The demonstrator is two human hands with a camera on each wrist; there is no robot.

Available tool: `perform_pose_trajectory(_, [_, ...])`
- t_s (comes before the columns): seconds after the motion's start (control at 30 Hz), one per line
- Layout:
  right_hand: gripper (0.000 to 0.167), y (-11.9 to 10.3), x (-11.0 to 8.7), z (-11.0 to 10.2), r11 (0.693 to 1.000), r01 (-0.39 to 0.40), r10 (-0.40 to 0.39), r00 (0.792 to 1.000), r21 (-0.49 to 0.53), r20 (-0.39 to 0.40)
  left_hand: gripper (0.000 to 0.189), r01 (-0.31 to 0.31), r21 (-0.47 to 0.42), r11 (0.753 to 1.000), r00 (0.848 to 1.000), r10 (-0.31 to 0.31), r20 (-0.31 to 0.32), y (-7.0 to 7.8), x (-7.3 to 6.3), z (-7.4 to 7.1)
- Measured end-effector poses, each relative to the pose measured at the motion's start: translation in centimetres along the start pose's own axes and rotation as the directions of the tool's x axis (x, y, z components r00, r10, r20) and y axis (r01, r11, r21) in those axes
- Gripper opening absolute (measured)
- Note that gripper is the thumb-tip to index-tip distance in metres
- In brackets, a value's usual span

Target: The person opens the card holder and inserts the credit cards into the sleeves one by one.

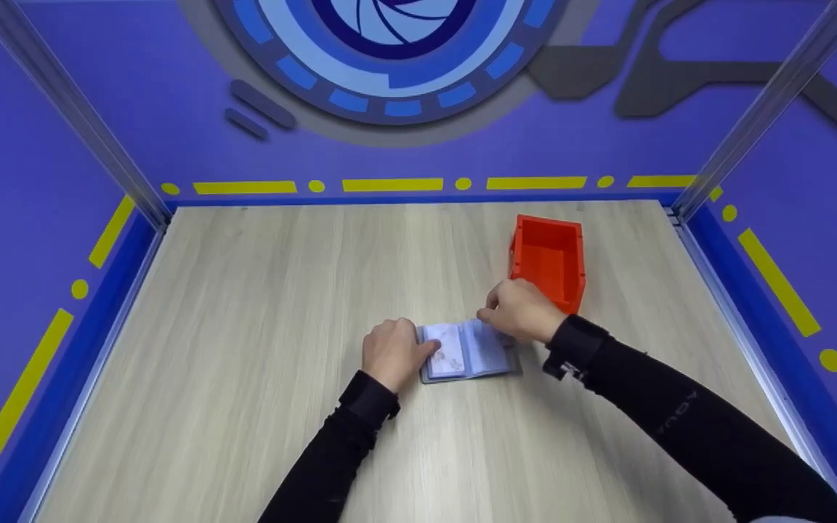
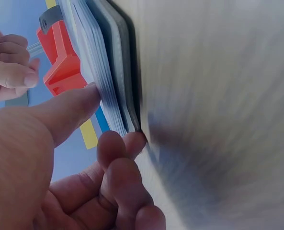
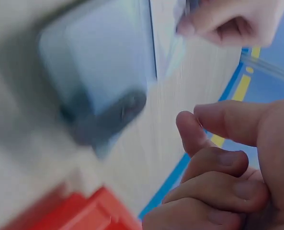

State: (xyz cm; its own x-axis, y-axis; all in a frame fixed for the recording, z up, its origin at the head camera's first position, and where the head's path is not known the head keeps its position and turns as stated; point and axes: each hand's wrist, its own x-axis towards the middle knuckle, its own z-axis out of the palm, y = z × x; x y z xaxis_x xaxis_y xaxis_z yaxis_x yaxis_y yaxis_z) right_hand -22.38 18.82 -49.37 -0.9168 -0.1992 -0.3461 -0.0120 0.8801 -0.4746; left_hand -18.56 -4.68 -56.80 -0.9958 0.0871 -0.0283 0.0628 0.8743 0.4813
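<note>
A small card holder (image 1: 487,356) with clear sleeves lies open on the table, a pale patterned card (image 1: 447,350) showing in its left side. At its left edge my left hand (image 1: 389,352) pinches it, thumb on the stacked sleeves (image 2: 101,57) and fingertips at the cover's lower edge. Over the upper right corner is my right hand (image 1: 524,311), fingers curled and thumb tip close to the index tip. Nothing shows between them in the right wrist view. A dark snap strap (image 3: 113,117) sticks out from the holder's right side, blurred there.
Just beyond my right hand stands a red open bin (image 1: 546,254), with nothing visible inside. The wooden table (image 1: 266,305) is bordered by blue panels (image 1: 418,163) at the back and both sides, with metal posts at the corners.
</note>
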Motion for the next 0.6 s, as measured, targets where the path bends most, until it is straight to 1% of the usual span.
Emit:
perform_pose_trajectory(0.1, [0.030,0.8,-0.3,-1.0,0.999,-0.037,0.037,0.999,-0.009,0.009,0.061,0.005,0.002,1.000,1.000,-0.005,0.004,-0.1,0.0,0.0])
perform_pose_trajectory(0.2, [0.039,1.7,-0.4,-1.3,0.998,-0.051,0.052,0.998,-0.038,0.026,0.062,0.014,-0.007,1.000,1.000,-0.014,0.004,-0.2,0.0,0.0])
perform_pose_trajectory(0.37, [0.055,3.7,-0.3,-0.7,0.997,-0.050,0.053,0.997,-0.062,0.048,0.061,0.018,-0.019,1.000,1.000,-0.018,0.002,-0.3,0.0,-0.1])
perform_pose_trajectory(0.5, [0.059,5.0,-0.2,-0.1,0.996,-0.073,0.077,0.995,-0.053,0.061,0.060,0.014,-0.024,1.000,1.000,-0.014,0.005,-0.2,0.0,-0.2])
perform_pose_trajectory(0.6, [0.061,5.2,-0.2,0.4,0.995,-0.086,0.089,0.994,-0.058,0.056,0.059,0.015,-0.024,1.000,1.000,-0.015,0.010,-0.3,0.0,-0.1])
